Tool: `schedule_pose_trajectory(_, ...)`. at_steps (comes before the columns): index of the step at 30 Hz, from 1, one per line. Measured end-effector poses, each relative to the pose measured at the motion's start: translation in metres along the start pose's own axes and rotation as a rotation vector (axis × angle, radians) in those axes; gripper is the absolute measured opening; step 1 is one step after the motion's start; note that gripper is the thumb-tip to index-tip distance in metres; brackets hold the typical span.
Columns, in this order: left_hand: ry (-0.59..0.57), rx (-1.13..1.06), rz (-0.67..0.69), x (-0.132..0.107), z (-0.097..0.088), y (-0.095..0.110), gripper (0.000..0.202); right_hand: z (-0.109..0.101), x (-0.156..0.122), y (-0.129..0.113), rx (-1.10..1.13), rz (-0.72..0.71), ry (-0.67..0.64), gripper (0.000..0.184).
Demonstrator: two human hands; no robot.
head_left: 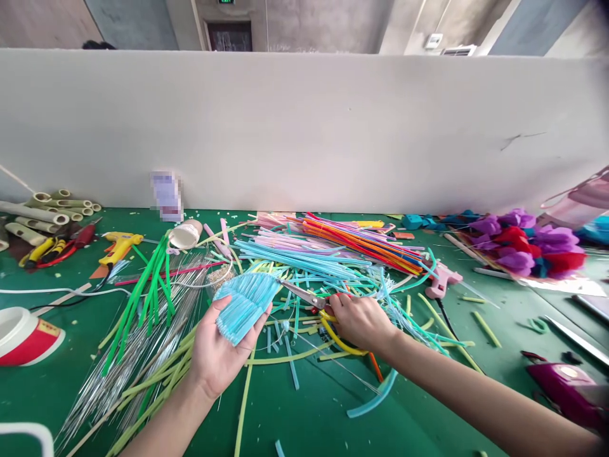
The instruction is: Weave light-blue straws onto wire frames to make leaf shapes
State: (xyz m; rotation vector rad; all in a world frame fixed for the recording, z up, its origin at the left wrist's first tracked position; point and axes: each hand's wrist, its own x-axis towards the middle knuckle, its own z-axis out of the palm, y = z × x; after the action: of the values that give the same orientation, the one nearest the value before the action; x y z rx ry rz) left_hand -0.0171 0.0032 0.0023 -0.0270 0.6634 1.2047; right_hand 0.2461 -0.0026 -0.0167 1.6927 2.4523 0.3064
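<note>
My left hand (pixel 223 349) grips a light blue fan-shaped piece (pixel 247 304) made of pipe cleaners laid side by side, its fingers curled round the edges. My right hand (pixel 359 320) is closed on a pair of scissors (pixel 304 295) with a yellow handle. The blades point left, with their tips at the upper right edge of the blue piece; whether they touch it I cannot tell. Behind both hands lies a heap of pipe cleaners (pixel 304 259) in light blue, pink, orange and purple. Short light blue offcuts (pixel 291 362) lie on the table below.
A yellow glue gun (pixel 118 247), pliers (pixel 40 252) and bamboo tubes (pixel 38 225) lie left, near a red and white tub (pixel 28 336). Metal wires (pixel 143 355) spread beside my left arm. To the right are a pink glue gun (pixel 443 279) and purple and red flowers (pixel 528 241).
</note>
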Motion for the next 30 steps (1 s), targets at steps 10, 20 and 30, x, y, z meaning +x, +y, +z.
schedule_pose_trajectory(10,0.024,0.04,-0.049,0.0,-0.002,0.001,0.062,-0.021,-0.004,0.001,0.078,0.245,-0.068,0.03)
schedule_pose_trajectory(20,0.173,0.271,-0.139,-0.007,0.001,0.003,0.068,-0.064,-0.009,-0.01,0.758,0.408,0.145,0.024)
schedule_pose_trajectory(30,0.218,0.47,-0.154,-0.008,-0.002,-0.009,0.061,-0.012,-0.002,-0.053,1.62,0.266,0.024,0.043)
